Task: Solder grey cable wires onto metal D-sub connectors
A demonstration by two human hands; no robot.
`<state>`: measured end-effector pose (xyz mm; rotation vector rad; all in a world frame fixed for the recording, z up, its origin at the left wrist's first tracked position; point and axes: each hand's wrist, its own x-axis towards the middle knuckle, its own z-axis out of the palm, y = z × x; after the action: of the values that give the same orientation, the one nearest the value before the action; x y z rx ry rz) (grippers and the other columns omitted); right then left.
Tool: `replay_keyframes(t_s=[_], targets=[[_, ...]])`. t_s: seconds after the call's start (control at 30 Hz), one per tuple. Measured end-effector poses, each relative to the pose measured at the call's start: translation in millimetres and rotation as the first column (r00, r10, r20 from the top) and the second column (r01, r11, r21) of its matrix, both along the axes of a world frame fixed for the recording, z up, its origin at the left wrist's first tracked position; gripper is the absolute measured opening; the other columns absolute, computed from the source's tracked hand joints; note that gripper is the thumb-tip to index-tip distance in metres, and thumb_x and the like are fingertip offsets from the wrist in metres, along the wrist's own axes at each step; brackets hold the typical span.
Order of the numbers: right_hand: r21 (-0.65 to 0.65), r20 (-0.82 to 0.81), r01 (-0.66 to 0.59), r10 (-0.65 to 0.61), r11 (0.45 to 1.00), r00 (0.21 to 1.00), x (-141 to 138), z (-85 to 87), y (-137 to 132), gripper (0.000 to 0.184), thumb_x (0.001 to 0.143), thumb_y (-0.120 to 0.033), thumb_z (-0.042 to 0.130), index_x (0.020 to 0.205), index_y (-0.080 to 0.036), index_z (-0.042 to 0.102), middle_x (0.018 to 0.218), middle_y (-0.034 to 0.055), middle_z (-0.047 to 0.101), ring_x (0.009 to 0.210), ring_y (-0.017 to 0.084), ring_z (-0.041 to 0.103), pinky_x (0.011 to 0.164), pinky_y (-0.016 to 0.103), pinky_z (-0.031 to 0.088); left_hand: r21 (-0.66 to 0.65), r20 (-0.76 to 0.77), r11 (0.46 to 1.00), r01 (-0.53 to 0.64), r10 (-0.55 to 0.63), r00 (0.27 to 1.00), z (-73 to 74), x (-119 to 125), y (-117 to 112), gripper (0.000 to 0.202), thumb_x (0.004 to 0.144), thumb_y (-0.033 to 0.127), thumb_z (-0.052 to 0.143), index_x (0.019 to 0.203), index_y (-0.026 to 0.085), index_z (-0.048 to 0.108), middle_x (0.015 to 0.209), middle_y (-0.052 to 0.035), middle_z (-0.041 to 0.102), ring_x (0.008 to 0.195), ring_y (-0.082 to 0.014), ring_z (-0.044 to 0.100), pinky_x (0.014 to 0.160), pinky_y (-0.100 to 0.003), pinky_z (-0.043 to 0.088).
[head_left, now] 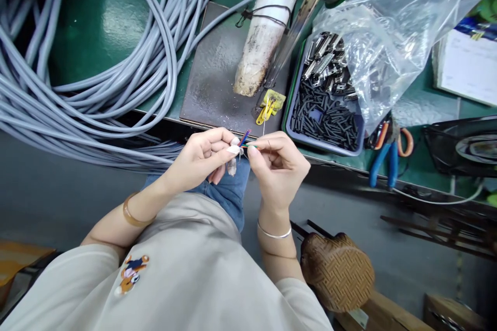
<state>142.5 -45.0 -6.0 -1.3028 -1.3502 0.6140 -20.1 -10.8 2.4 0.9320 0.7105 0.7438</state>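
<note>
Between thumb and fingers, my left hand [212, 155] pinches the end of a cable, from which thin coloured wires [245, 137] fan out, blue and purple ones pointing up. My right hand [277, 163] pinches a green wire and a white one close to the left fingertips. Both hands are held just in front of the bench edge, above my lap. Grey cables [155, 150] run in from the left behind my left hand. Beyond my fingers, a yellow clip-like piece [266, 112] lies on a yellow sponge [278, 101]. How the cable end sits inside my left fingers is hidden.
Looped grey cables [171, 51] cover the bench's left. A wrapped cylinder [261, 41] overhangs a dark board [209, 77]. Right of it, a bin [359, 147] holds metal connectors [324, 57] and black tubes [324, 119]. Blue-handled pliers [384, 163] hang over the edge. A stool [341, 271] stands behind.
</note>
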Motion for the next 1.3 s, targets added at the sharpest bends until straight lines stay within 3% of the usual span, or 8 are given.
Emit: replay_keyframes(t_s=[0.17, 0.47, 0.97, 1.1, 1.3], targets=[[-0.134, -0.075, -0.046, 0.036, 0.990, 0.997, 7.3, 1.7, 3.1, 0.008, 0.087, -0.027, 0.074, 0.080, -0.022, 0.073, 0.079, -0.0001, 0.065, 0.054, 0.006, 0.042, 0.044, 0.025, 0.025, 0.009, -0.028, 1.000, -0.019, 0.020, 0.999, -2.5, 3.4, 0.4, 0.038, 0.085, 0.046, 0.077, 0.090, 0.015, 0.057, 0.059, 0.0044, 0.063, 0.035, -0.0038, 0.050, 0.034, -0.013, 0.037], [-0.191, -0.122, -0.070, 0.047, 0.979, 0.991, 13.9, 2.5, 4.4, 0.007, 0.085, -0.027, 0.076, 0.080, -0.023, 0.074, 0.081, 0.0008, 0.067, 0.063, 0.009, 0.053, 0.047, 0.023, 0.033, 0.046, -0.075, 0.999, -0.014, 0.017, 0.997, -1.9, 6.6, 2.1, 0.035, 0.084, 0.043, 0.078, 0.087, 0.014, 0.058, 0.058, 0.0046, 0.062, 0.038, -0.0032, 0.050, 0.037, -0.013, 0.039], [-0.191, 0.051, -0.088, 0.099, 0.978, 0.994, 19.7, 6.8, 5.7, 0.008, 0.087, -0.026, 0.075, 0.080, -0.021, 0.073, 0.078, -0.0019, 0.069, 0.053, 0.005, 0.037, 0.050, 0.025, 0.028, 0.070, -0.120, 0.997, -0.022, 0.030, 0.992, -4.5, 8.7, 2.5, 0.026, 0.083, 0.032, 0.077, 0.084, 0.014, 0.058, 0.059, 0.0043, 0.061, 0.040, -0.0032, 0.049, 0.039, -0.013, 0.040], [-0.257, -0.024, -0.114, 0.112, 0.960, 0.993, 19.8, 8.6, 6.6, 0.010, 0.086, -0.027, 0.074, 0.079, -0.020, 0.073, 0.073, -0.0032, 0.065, 0.049, 0.003, 0.029, 0.046, 0.024, 0.020, 0.061, -0.125, 0.998, -0.002, 0.009, 0.992, -3.8, 7.9, 2.4, 0.032, 0.083, 0.039, 0.079, 0.086, 0.014, 0.060, 0.060, 0.0032, 0.063, 0.040, -0.0038, 0.050, 0.039, -0.014, 0.041], [-0.321, -0.218, -0.143, 0.074, 0.936, 0.973, 17.5, 4.4, 10.2, 0.022, 0.080, -0.042, 0.080, 0.075, -0.022, 0.072, 0.063, -0.0032, 0.057, 0.051, 0.007, 0.042, 0.043, 0.021, 0.026, 0.022, -0.054, 0.997, 0.073, -0.071, 0.996, -2.6, 1.2, 4.0, 0.037, 0.088, 0.048, 0.074, 0.089, 0.015, 0.058, 0.061, 0.0022, 0.064, 0.039, -0.0058, 0.053, 0.037, -0.015, 0.041]])
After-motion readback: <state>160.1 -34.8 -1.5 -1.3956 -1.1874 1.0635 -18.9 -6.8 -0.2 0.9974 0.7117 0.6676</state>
